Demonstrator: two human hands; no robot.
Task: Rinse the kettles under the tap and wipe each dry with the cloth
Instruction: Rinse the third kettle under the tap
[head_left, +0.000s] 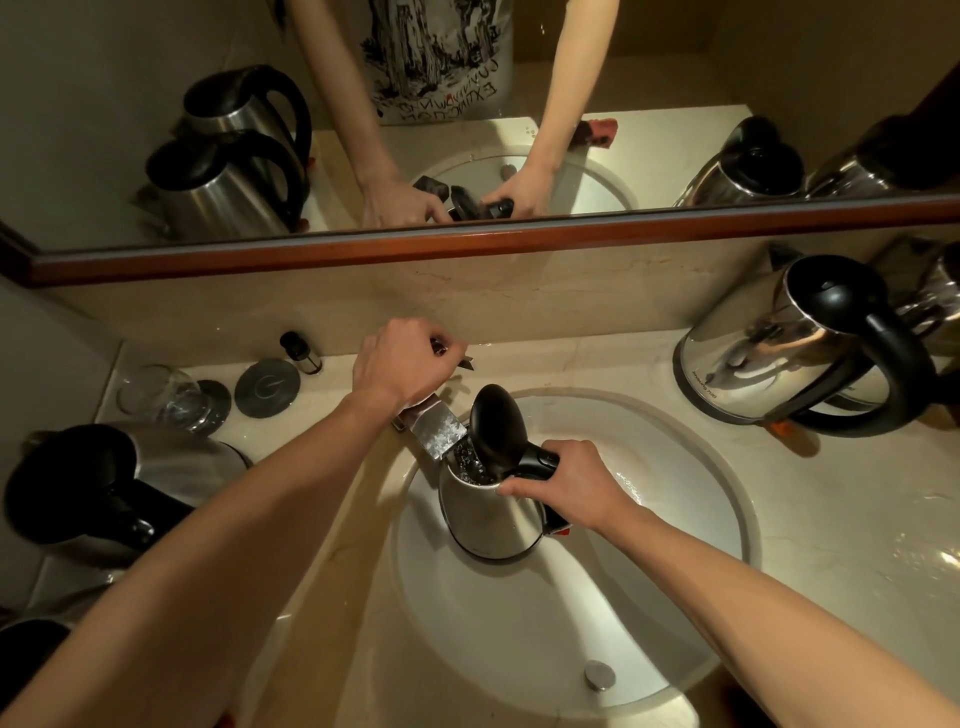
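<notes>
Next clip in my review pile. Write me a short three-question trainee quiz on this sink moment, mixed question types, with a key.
1. True or false: the lid of the kettle held in the sink is closed.
2. Which hand grips that kettle's handle?
A. the right hand
B. the left hand
C. neither
3. Fill in: the left hand is on the ____ behind the spout.

Key
1. False; the lid stands open and water shows inside.
2. A
3. tap handle
</notes>
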